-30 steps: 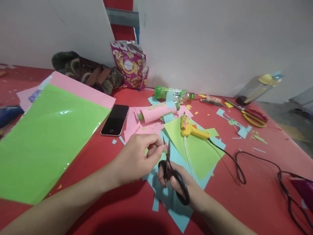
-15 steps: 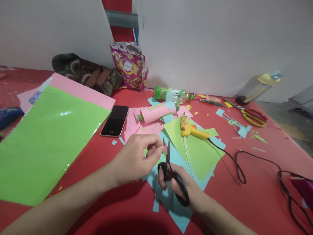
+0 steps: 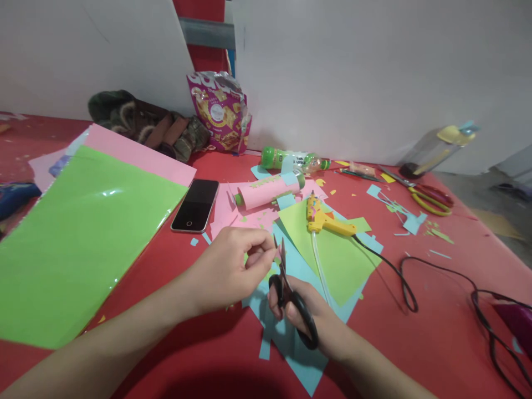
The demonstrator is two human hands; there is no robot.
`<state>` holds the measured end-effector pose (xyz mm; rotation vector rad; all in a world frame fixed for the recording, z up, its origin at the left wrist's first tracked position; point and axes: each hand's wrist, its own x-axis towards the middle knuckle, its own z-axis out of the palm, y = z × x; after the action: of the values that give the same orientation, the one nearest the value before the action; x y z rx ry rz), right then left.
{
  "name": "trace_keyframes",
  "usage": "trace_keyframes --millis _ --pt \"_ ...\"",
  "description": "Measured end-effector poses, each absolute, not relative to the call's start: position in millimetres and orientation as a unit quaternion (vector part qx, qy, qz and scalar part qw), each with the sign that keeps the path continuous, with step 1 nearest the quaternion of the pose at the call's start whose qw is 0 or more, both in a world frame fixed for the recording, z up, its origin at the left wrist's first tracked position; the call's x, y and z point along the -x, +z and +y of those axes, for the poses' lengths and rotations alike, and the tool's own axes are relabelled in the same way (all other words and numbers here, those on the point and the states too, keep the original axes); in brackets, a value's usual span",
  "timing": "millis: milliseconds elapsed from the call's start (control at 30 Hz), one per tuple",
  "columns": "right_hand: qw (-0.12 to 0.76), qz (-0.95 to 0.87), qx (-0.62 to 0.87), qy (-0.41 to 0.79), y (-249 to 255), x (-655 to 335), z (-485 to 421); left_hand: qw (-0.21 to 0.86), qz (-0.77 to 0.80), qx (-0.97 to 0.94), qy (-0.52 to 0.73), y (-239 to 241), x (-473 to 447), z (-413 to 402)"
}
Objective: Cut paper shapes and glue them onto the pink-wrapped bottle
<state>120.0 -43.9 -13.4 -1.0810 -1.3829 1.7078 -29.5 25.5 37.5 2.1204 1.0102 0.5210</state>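
My left hand (image 3: 233, 269) is closed in a pinch on a small pink paper scrap (image 3: 279, 252), held just above the table. My right hand (image 3: 310, 316) grips black-handled scissors (image 3: 291, 293), fingers through the loops, blades slightly apart and pointing up at the scrap. Both hands hover over overlapping blue paper (image 3: 291, 338) and a light green sheet (image 3: 332, 249). A yellow glue gun (image 3: 324, 219) lies on the green sheet just beyond the hands.
On the red table (image 3: 436, 310): a large green sheet (image 3: 75, 233) over pink paper at left, a black phone (image 3: 196, 204), a pink-wrapped bottle (image 3: 268, 191), a green bottle (image 3: 291, 159), a snack bag (image 3: 220, 111), red-yellow scissors (image 3: 428, 197), a black cord (image 3: 449, 288), scattered scraps.
The scissors have shifted slightly left and the blades have opened a little around the pink scrap. My left hand stays in its pinch.
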Motion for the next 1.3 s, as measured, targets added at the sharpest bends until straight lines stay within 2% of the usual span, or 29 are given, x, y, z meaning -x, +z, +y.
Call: trace_keyframes --millis 267,400,600,767,967,1300 --pt "0.331 -0.522 0.429 0.659 -13.1 -119.9 -44.6 0.375 0.399 -0.811 0.205 38.2 27.8 24.6" --pt "0.339 -0.494 0.44 0.669 -16.3 -118.6 -43.9 0.372 0.436 -0.78 0.253 34.6 26.3 26.4" --pt "0.469 -0.359 0.491 0.641 -22.2 -116.5 -41.7 0.404 0.434 -0.768 0.242 23.6 19.7 23.0" --pt "0.526 -0.349 0.514 0.581 -22.5 -118.0 -39.5 0.388 0.416 -0.794 0.213 13.1 10.8 13.4" --pt "0.515 -0.351 0.555 0.551 -17.9 -118.1 -37.8 0.387 0.395 -0.807 0.206 7.8 7.7 8.0" --pt "0.52 -0.387 0.571 0.504 -17.0 -123.0 -36.3 0.485 0.385 -0.763 0.186 7.5 6.3 8.4"
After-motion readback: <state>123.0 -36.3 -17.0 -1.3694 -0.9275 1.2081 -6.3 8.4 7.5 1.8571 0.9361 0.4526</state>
